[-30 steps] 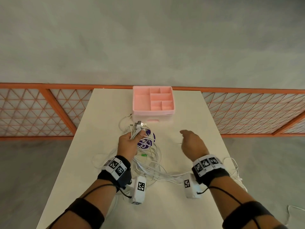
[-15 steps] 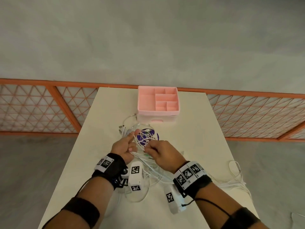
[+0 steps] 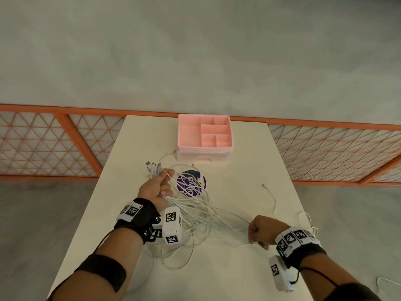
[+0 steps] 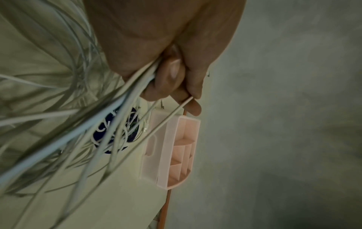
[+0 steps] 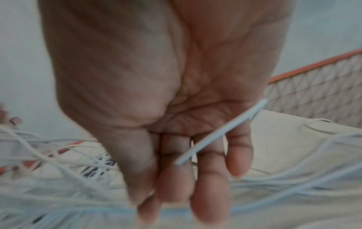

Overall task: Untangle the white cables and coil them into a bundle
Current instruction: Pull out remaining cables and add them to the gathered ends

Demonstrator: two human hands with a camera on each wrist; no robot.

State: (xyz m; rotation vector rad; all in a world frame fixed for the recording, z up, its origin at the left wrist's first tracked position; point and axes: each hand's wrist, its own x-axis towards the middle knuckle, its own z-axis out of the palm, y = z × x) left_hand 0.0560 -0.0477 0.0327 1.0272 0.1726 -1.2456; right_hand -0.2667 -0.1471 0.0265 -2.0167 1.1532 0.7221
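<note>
White cables in messy pile on table, too tangled to count. Left hand curled round bunch of cable ends. Right hand pinches one cable, pulled out sideways; wrist view blurry. One purple round disc half hidden under cables. One pink organizer box behind.

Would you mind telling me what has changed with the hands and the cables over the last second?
The right hand came in to the left hand half a second ago, pinched a cable strand there, and has pulled it out toward the near right. The left hand kept gripping the plug ends of the white cables. The pink organizer and purple disc look unmoved.
</note>
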